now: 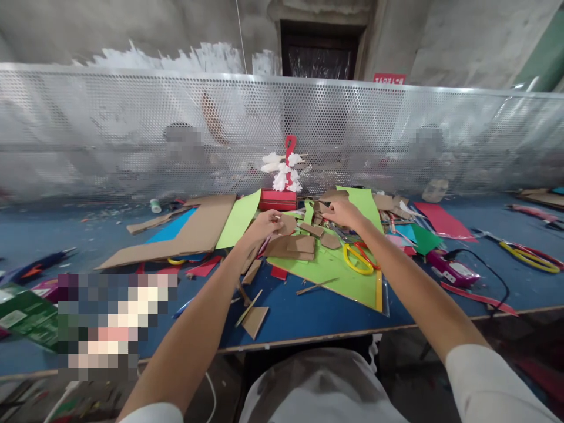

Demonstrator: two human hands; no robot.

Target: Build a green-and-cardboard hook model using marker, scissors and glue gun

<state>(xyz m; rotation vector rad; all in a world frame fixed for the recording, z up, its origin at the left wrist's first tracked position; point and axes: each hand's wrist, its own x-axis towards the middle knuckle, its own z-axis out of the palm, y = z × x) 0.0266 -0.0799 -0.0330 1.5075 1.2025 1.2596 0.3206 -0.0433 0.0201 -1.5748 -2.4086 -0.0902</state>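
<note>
Both my arms reach forward over a blue table (308, 314) strewn with craft scraps. My left hand (263, 226) is curled, its fingertips pinched on a small brown cardboard piece (288, 224). My right hand (341, 212) is also curled, knuckles up, fingers down among cardboard pieces (294, 247) that lie on a green sheet (337, 270); what it grips is hidden. Just beyond the hands stands a red box (277, 200) with a red upright and white fluffy bits (282, 170). Yellow-handled scissors (358, 259) lie right of my right wrist.
A large brown cardboard sheet (194, 232) and light green paper (240, 218) lie at left. Red paper (443, 220), a pink glue gun (449, 267) with black cord and more scissors (531, 257) lie at right. A perforated metal screen (282, 129) closes the back.
</note>
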